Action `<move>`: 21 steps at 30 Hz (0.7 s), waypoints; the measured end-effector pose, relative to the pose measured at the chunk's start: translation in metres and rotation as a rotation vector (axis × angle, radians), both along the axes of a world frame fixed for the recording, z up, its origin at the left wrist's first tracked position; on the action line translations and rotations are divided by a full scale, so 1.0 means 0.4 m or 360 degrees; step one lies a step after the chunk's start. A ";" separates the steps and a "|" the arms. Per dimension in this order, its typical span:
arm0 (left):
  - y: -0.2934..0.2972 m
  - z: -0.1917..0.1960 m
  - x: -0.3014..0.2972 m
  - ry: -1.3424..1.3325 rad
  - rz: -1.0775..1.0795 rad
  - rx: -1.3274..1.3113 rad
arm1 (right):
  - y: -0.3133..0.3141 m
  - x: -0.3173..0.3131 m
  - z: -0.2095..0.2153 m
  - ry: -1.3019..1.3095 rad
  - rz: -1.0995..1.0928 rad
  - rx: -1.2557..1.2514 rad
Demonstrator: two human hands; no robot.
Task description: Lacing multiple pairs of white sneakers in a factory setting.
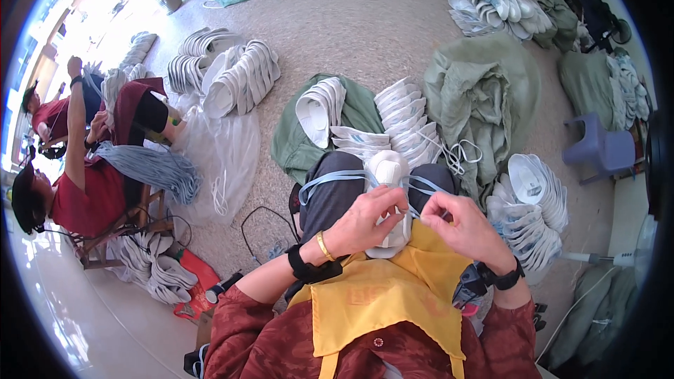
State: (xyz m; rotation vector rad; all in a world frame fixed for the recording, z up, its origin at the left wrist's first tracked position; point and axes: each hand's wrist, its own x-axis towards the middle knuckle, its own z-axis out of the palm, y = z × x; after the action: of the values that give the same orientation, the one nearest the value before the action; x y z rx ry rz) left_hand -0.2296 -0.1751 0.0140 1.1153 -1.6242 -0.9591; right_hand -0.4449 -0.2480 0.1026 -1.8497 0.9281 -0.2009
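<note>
A white shoe upper (388, 168) rests in my lap between my knees, toe end away from me, with a pale blue shoelace (333, 176) running out of it to both sides. The lace loops over my left knee and crosses toward my right knee. My left hand (366, 219) lies over the upper's left side, thumb and fingers pinched near the lace. Just to the right of the upper, my right hand (460, 228) is also pinched, with lace at its fingertips. The fingers cover part of the upper's opening. A yellow apron (386, 302) lies under the upper.
Stacked white shoe uppers (404, 123) lie beyond my knees on green cloth (291, 144). More stacks (530, 203) sit at right, near a purple stool (600, 146). At left, a co-worker (84, 189) sits beside a bundle of blue laces (158, 168).
</note>
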 end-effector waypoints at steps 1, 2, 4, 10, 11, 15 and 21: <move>-0.003 -0.001 0.002 -0.0002 -0.0014 0.0000 | -0.010 -0.001 -0.006 -0.0002 -0.0014 0.0000; -0.006 -0.005 0.011 0.0034 -0.0009 0.0040 | -0.020 -0.003 -0.015 -0.0023 -0.0071 0.0129; -0.008 -0.016 0.020 0.0115 0.0027 0.0152 | -0.036 -0.005 -0.044 -0.0255 -0.0133 0.0389; -0.010 -0.026 0.016 0.0627 0.0028 0.0586 | -0.047 0.017 -0.095 -0.0796 -0.0539 0.0621; -0.012 -0.025 0.015 0.0662 0.0017 0.0622 | -0.051 0.019 -0.110 -0.0808 -0.0606 0.0631; -0.013 -0.032 -0.007 0.0825 0.0043 0.0570 | -0.052 0.047 -0.154 -0.0755 -0.0692 0.0504; -0.011 -0.016 -0.015 0.0995 0.0031 0.0677 | -0.043 0.080 -0.123 -0.0686 -0.0718 0.0504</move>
State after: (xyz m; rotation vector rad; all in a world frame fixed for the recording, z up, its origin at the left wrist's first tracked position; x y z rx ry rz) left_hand -0.2357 -0.1795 0.0078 0.9596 -0.9237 -1.5057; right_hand -0.4130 -0.2652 0.0535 -1.2215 0.9896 -0.6624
